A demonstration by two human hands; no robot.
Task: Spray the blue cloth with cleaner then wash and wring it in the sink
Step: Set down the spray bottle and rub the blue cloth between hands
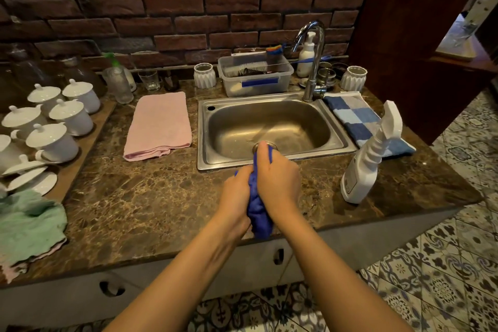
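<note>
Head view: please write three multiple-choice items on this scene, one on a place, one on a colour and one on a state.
1. Where does the white spray bottle stand?
A. inside the sink
B. on the counter, right of the sink
C. on a chair

2. What colour is the folded towel left of the sink?
A. yellow
B. black
C. pink

3. In what state is the blue cloth?
A. bunched up and gripped
B. spread flat on the counter
C. hung on a hook

Key:
1 B: the bottle stands upright on the counter beyond the sink's right rim.
2 C: the towel is plainly pale pink.
3 A: the left hand and the right hand curl round it.
</note>
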